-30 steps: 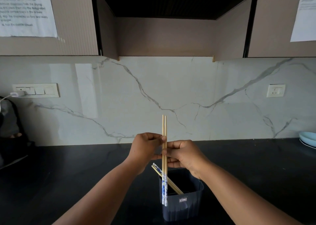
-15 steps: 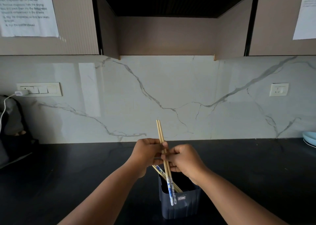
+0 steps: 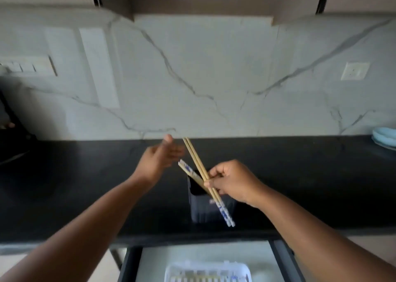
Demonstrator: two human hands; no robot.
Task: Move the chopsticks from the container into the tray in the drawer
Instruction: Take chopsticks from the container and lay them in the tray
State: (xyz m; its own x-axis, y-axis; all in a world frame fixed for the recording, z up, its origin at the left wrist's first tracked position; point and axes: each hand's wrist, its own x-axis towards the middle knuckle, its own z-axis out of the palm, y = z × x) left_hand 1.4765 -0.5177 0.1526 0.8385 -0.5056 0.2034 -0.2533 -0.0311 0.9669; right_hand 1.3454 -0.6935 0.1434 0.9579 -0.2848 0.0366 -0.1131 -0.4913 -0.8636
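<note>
A dark counter (image 3: 64, 174) is seen from above, with a marble wall behind it. Near the counter's front edge stands a dark container (image 3: 205, 208). A pair of chopsticks (image 3: 198, 167) is pinched in the right hand (image 3: 233, 183), fingers closed around the middle of the sticks. The pair is held above the container, tilted, plain tips up and away toward the wall, blue-patterned ends down toward the counter's front edge. The mid-length grip probably keeps the two sticks together and balanced for carrying. A second pair (image 3: 189, 172) is left in the container, leaning over its left rim with the patterned ends up. The left hand (image 3: 160, 159) is held open and empty just left of the sticks, thumb up, touching nothing; it looks free to reach for the leaning pair. Below the counter's front edge a drawer (image 3: 150, 260) stands open, and a white tray (image 3: 205, 270) is seen inside it at the bottom of the view, apparently already holding some chopsticks, though blur hides the detail.
</note>
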